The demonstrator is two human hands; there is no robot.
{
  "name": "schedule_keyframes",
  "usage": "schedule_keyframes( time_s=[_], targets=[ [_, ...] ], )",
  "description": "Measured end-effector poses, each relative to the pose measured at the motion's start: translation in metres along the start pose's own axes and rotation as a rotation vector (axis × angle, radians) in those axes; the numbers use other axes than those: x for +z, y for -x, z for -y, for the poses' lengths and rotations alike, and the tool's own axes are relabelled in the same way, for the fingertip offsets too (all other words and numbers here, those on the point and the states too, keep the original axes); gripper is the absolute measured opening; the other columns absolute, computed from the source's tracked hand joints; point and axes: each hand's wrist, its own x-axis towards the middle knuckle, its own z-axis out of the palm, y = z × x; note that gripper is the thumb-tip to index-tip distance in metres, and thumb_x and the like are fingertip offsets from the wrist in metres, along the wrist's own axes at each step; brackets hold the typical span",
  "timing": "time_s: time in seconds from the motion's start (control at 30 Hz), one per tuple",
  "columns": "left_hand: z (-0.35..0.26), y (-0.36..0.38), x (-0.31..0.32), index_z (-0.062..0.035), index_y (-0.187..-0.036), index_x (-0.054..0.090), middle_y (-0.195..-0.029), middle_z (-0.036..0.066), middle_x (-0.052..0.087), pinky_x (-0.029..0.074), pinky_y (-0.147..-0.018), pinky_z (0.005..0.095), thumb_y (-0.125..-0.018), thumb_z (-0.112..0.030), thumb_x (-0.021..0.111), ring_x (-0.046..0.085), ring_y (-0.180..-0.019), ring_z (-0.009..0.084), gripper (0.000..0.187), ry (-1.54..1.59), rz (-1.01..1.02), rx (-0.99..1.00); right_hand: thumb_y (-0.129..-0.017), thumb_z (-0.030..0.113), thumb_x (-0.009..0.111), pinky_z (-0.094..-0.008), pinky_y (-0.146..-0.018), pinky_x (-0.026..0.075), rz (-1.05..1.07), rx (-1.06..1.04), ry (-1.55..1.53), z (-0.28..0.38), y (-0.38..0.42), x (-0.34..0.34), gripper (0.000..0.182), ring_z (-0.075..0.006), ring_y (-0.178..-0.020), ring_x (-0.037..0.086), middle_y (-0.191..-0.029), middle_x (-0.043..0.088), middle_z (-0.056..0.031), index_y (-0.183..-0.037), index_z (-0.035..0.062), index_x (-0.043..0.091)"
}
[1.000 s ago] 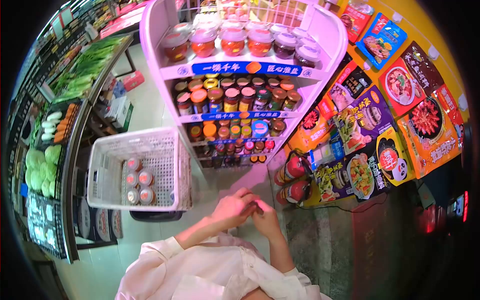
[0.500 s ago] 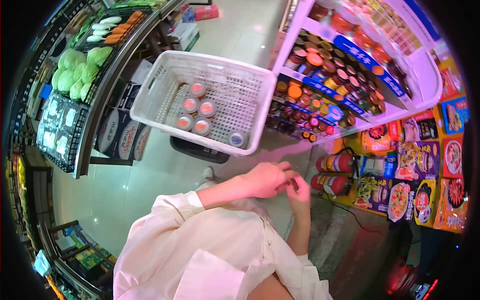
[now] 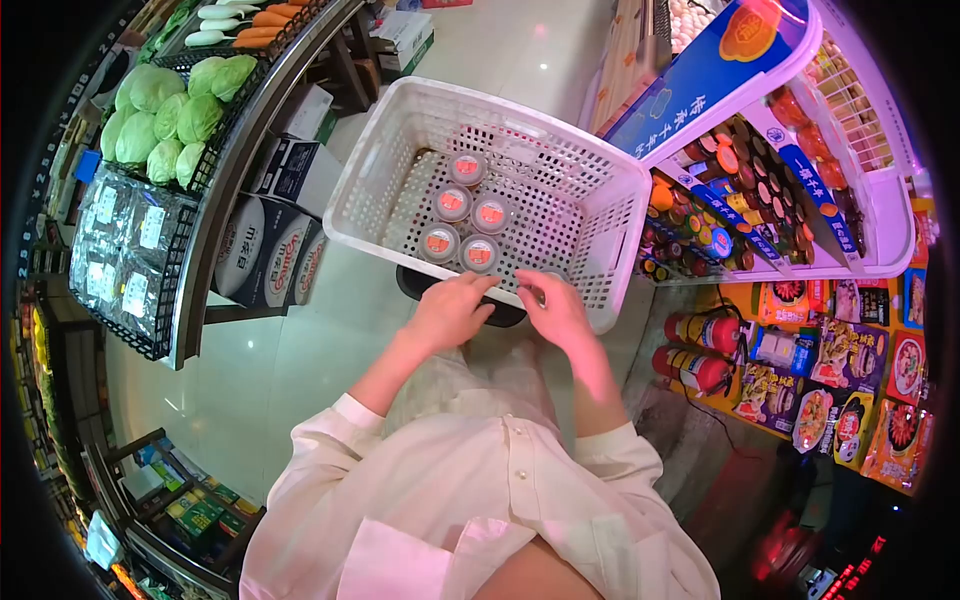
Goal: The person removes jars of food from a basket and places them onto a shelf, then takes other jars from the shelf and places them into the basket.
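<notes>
A white perforated plastic basket (image 3: 400,105) stands in front of me. Several small round jars (image 3: 452,203) with clear lids and red-orange labels stand grouped on the left of its floor. At the near rim, my left hand (image 3: 455,312) has loosely bent fingers, with thumb and fingertips apart. My right hand (image 3: 553,308) is beside it, just over the same rim, fingers curved and thumb apart. Nothing shows between the fingers of either hand. Whether they touch the rim is hard to tell. The basket's near right corner is partly hidden by my right hand.
A black base (image 3: 415,283) shows under the basket. On the left, a vegetable shelf holds cabbages (image 3: 165,115) and bagged goods (image 3: 125,250), with cartons (image 3: 265,250) below. To the right are a jar rack (image 3: 870,265), fire extinguishers (image 3: 690,370) and food packets (image 3: 850,355).
My hands were together near my body, right of the basket; they have separated and moved to its near rim. The view has shifted, and a blue-lidded jar in the basket's corner is now hidden.
</notes>
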Motion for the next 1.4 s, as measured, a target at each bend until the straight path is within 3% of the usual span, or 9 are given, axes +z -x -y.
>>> schedule_keyframes(
  time_s=[0.23,0.4,0.53,0.67,0.8,0.93,1.03,1.23,1.4],
  targets=[
    [0.046,-0.013,0.011,-0.0012,-0.113,0.061,-0.104,0.02,0.062,0.047,-0.086,0.0438,-0.08,-0.013,0.063,0.059,-0.099,0.0361,0.035,0.151,-0.082,-0.119,-0.084,0.021,0.06,-0.0402,-0.079,0.051,0.234,0.061,0.153,-0.015,-0.08,0.03,0.029,-0.029,-0.089,0.066,-0.098,0.069,-0.012,-0.111,0.013,0.066],
    [0.073,-0.036,0.023,-0.0007,-0.114,0.062,-0.11,0.021,0.062,0.046,-0.09,0.0423,-0.083,-0.016,0.062,0.058,-0.104,0.0358,0.034,0.198,-0.094,-0.231,-0.081,0.024,0.061,-0.041,-0.087,0.048,0.339,0.017,0.191,-0.04,-0.148,0.067,0.039,-0.0315,-0.104,0.061,-0.111,0.065,-0.0138,-0.118,0.0118,0.062],
    [0.091,-0.059,0.032,-0.0005,-0.113,0.062,-0.11,0.021,0.062,0.046,-0.09,0.0428,-0.084,-0.017,0.062,0.058,-0.104,0.0361,0.034,0.211,-0.098,-0.351,-0.085,0.027,0.06,-0.0373,-0.09,0.048,0.244,0.026,0.162,-0.067,-0.209,0.092,0.042,-0.0282,-0.104,0.063,-0.112,0.065,-0.0161,-0.123,0.0078,0.059],
    [0.103,-0.073,0.046,-0.0034,-0.111,0.063,-0.106,0.018,0.063,0.048,-0.085,0.0429,-0.083,-0.014,0.061,0.06,-0.1,0.0348,0.029,0.227,-0.234,-0.322,-0.084,0.026,0.055,-0.0413,-0.091,0.046,0.058,0.12,0.062,-0.121,-0.269,0.125,0.041,-0.0339,-0.103,0.061,-0.111,0.064,-0.0196,-0.118,0.0049,0.062],
    [0.099,-0.081,0.044,-0.0061,-0.113,0.062,-0.108,0.014,0.063,0.049,-0.086,0.0413,-0.084,-0.013,0.061,0.06,-0.1,0.0329,0.03,0.281,-0.214,-0.378,-0.084,0.025,0.054,-0.0405,-0.092,0.045,0.034,0.328,0.115,-0.143,-0.308,0.136,0.044,-0.0328,-0.104,0.061,-0.11,0.065,-0.0187,-0.123,0.0039,0.058],
    [0.095,-0.083,0.038,-0.0096,-0.119,0.058,-0.11,0.012,0.062,0.048,-0.085,0.0409,-0.086,-0.014,0.059,0.06,-0.1,0.0327,0.033,0.309,-0.213,-0.361,-0.088,0.02,0.053,-0.0367,-0.089,0.048,-0.007,0.362,0.147,-0.188,-0.339,0.168,0.047,-0.0277,-0.101,0.064,-0.113,0.064,-0.017,-0.131,0.002,0.05],
    [0.094,-0.083,0.037,-0.0096,-0.12,0.058,-0.111,0.012,0.061,0.048,-0.086,0.0411,-0.086,-0.014,0.059,0.059,-0.101,0.0327,0.034,0.326,-0.219,-0.391,-0.086,0.025,0.054,-0.0383,-0.1,0.041,0.093,0.486,-0.118,-0.216,-0.362,0.185,0.049,-0.0309,-0.113,0.057,-0.122,0.059,-0.0182,-0.131,0.0061,0.051],
    [0.094,-0.083,0.033,-0.0089,-0.12,0.057,-0.111,0.012,0.061,0.048,-0.086,0.041,-0.087,-0.015,0.059,0.059,-0.102,0.0325,0.034,0.315,-0.208,-0.401,-0.087,0.015,0.05,-0.0357,-0.073,0.055,0.092,0.688,-0.437,-0.187,-0.368,0.179,0.045,-0.0228,-0.089,0.068,-0.106,0.066,-0.018,-0.132,0.0075,0.051],
    [0.093,-0.083,0.03,-0.0081,-0.12,0.057,-0.11,0.013,0.06,0.048,-0.085,0.0414,-0.087,-0.015,0.059,0.059,-0.101,0.0331,0.034,0.286,-0.211,-0.373,-0.09,0.009,0.049,-0.0316,-0.057,0.055,0.056,0.578,-0.368,-0.205,-0.377,0.192,0.042,-0.0199,-0.072,0.068,-0.095,0.065,-0.0147,-0.133,0.0083,0.05]
  ],
)
